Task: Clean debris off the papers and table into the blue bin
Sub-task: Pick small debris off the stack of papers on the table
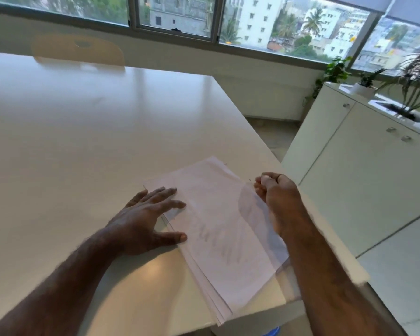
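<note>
A stack of white papers (218, 226) lies near the front right corner of the white table (83, 132), partly over the edge. My left hand (148, 219) rests flat with fingers spread on the stack's left edge. My right hand (277, 197) is closed at the right edge of the top sheet, which curls up beside it; what the fingers pinch is too small to tell. A tiny dark speck (225, 163) sits by the far corner of the papers. A sliver of the blue bin (273, 332) shows below the table's front edge.
A wooden chair (78, 50) stands at the far side of the table. White cabinets (364, 166) with potted plants (415, 88) on top line the right side, with a strip of floor between them and the table. Windows run along the back.
</note>
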A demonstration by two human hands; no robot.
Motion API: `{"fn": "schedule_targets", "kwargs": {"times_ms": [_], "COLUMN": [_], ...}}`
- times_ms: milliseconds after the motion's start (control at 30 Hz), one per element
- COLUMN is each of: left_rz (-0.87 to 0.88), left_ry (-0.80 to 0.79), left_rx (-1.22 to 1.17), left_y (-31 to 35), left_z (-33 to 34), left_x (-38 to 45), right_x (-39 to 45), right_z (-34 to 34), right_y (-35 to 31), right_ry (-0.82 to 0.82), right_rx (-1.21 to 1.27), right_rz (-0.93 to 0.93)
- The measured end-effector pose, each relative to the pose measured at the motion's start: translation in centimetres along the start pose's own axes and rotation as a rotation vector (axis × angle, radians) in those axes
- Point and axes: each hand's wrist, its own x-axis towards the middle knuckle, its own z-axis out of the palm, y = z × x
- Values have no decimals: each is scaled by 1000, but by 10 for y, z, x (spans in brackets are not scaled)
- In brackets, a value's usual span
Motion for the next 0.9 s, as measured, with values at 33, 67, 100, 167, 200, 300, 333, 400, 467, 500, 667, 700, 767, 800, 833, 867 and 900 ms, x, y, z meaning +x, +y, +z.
{"fn": "schedule_targets", "kwargs": {"times_ms": [33,67,100,167,200,300,333,400,467,500,667,700,767,800,833,867,900], "left_rz": [5,13,20,3,-13,-42,-39,-29,-31,-30,-54,-59,-65,-75,-82,-86,-89], "left_ry": [15,35,56,113,151,202,183,119,41,5,-84,-87,-97,-104,-113,-120,-127], "left_rx": [-2,-3,-14,-99,-143,-130,-89,-27,-15,-9,47,52,48,42,42,50,66], "left_y": [0,0,1,5,8,16,17,15,13,13,12,12,15,16,16,17,17], "left_z": [0,1,1,5,7,10,11,12,10,9,5,6,7,5,4,3,1], "left_x": [0,0,0,-4,-6,-8,-7,-5,-3,-2,3,3,3,3,2,2,2], "right_x": [-2,-5,-10,-28,-38,-64,-70,-79,-85,-85,-76,-75,-74,-74,-73,-74,-73], "right_z": [-2,-3,-3,1,3,17,22,27,28,27,48,47,35,29,25,26,33], "right_y": [-1,0,1,6,10,10,9,7,3,1,-8,-11,-14,-17,-18,-18,-18], "right_ry": [-38,-54,-68,-139,-207,-395,-434,-519,-618,-662,-681,-702,-807,-865,-897,-904,-889], "right_rx": [-72,-197,-324,-546,-632,-751,-760,-803,-879,-915,-935,-960,-1042,-1066,-1072,-1062,-1039], "right_rz": [-42,-114,-184,-302,-361,-491,-511,-540,-583,-597,-681,-685,-676,-666,-664,-684,-725]}}
